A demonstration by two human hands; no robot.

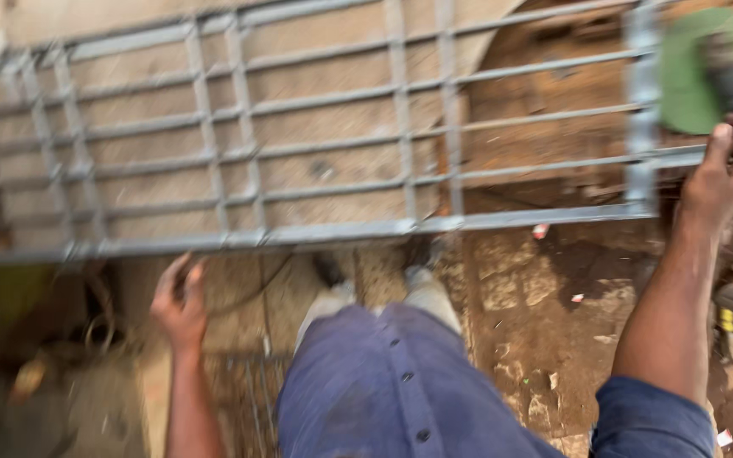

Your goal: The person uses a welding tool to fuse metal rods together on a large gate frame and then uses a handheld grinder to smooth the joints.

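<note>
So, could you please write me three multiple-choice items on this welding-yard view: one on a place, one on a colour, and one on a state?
1. Where is the right hand?
A. At the right end of the metal grille, by the round disc
B. On the shirt
C. Flat on the ground

2. What colour is the round disc?
A. Red
B. Green
C. White

3. How does the metal grille lie?
A. Rolled into a coil
B. Standing upright against a wall
C. Stretched flat across the view, in front of the person

Answers: 1 A, the hand is raised beside the grille's right end, under the disc. 2 B, the disc shows green. 3 C, its bars run from left to right above the blue shirt.
</note>
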